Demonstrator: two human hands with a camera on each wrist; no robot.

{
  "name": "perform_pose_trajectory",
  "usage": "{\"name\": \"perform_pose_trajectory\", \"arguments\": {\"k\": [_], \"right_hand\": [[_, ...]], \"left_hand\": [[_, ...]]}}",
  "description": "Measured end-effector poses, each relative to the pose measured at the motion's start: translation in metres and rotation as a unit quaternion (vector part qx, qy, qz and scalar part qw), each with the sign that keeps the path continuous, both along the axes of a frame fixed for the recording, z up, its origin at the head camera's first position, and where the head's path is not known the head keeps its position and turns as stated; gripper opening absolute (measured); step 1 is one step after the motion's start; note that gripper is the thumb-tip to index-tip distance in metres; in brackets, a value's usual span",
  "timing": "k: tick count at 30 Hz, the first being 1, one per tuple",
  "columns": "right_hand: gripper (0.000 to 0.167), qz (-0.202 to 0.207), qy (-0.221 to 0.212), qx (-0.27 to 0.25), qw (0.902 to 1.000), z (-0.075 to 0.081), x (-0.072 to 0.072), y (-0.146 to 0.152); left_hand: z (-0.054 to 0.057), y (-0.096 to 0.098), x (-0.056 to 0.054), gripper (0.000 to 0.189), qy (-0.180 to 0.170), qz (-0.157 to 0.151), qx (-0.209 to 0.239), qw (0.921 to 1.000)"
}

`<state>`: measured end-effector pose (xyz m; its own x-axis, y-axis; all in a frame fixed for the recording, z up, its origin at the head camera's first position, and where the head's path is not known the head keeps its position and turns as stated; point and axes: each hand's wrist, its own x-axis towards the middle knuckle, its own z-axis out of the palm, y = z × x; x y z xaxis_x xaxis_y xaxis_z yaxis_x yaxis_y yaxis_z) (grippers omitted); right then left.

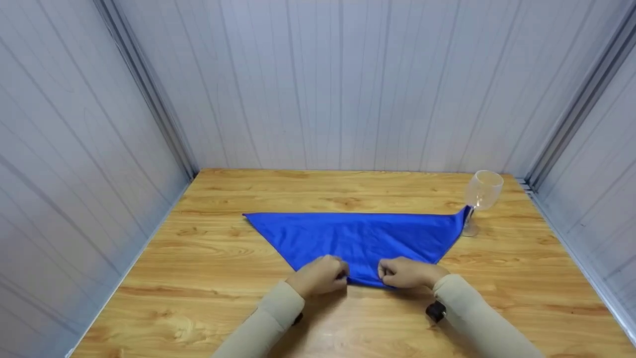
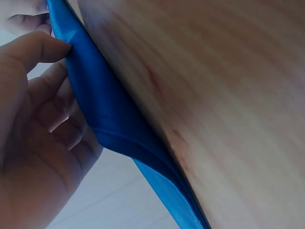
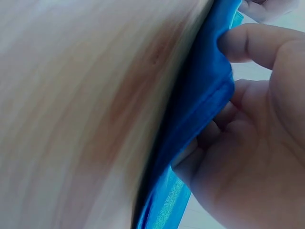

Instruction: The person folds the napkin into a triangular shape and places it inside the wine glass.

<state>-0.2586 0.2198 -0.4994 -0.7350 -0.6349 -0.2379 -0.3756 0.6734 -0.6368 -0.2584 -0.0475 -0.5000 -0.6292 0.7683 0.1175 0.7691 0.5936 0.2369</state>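
A shiny blue cloth (image 1: 348, 236) lies on the wooden table, its long straight edge toward the back and its sides narrowing toward the person. My left hand (image 1: 322, 275) pinches the near edge left of centre. To the right, my right hand (image 1: 410, 272) pinches the same edge, a short gap apart from the left. In the left wrist view the thumb presses on the folded-over blue cloth (image 2: 102, 100), with the fingers behind it. The right wrist view shows the thumb and fingers gripping the rolled edge of the cloth (image 3: 200, 90) likewise.
A clear stemmed glass (image 1: 483, 190) stands at the back right; the cloth's right corner rises against its stem. The wooden table (image 1: 198, 268) is bounded by white panel walls (image 1: 318, 89) at the back and both sides.
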Motion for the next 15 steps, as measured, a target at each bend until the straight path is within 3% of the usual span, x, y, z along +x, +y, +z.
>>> {"name": "perform_pose_trajectory", "arguments": {"k": [5, 8, 15], "right_hand": [[0.01, -0.004, 0.0, 0.002, 1.0, -0.002, 0.0, 0.0], [0.01, -0.002, 0.002, 0.0, 1.0, -0.003, -0.001, 0.0], [0.011, -0.001, -0.002, -0.001, 1.0, -0.005, -0.002, 0.001]], "left_hand": [[-0.001, 0.0, -0.004, 0.001, -0.054, 0.028, 0.017, 0.998], [-0.002, 0.0, -0.007, 0.009, -0.09, 0.042, 0.027, 0.9947], [-0.005, 0.002, -0.017, 0.007, -0.104, 0.041, 0.017, 0.9936]]}}
